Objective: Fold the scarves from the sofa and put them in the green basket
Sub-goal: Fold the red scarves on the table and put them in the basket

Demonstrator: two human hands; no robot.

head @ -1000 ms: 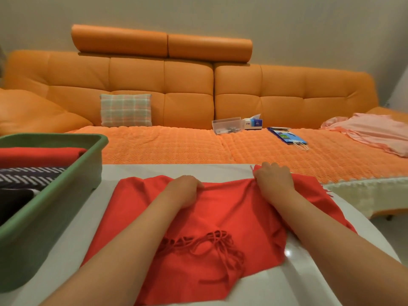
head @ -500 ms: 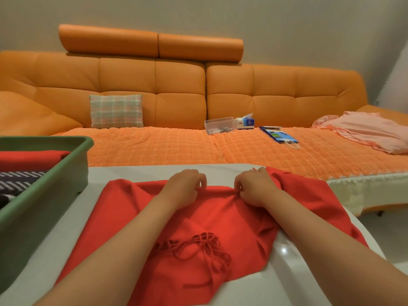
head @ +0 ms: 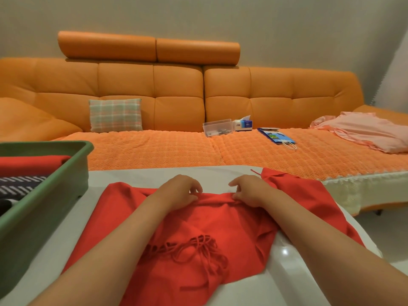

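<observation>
Hands pinching the far edge of the red scarf point(head: 209, 230).
My left hand point(head: 180, 192) and right hand point(head: 250, 192) sit close together, fingers curled, each nipping the bunched fold between thumb and fingertips; the scarf lies spread on the white table point(head: 143, 176) beneath my forearms, and the green basket point(head: 75, 171) stands just left of my left arm.

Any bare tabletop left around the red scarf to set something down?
Free: white table strip between green basket and red scarf; band behind left hand and right hand to the far edge; near-right corner. Crowded: centre, where both pinch the scarf.
</observation>
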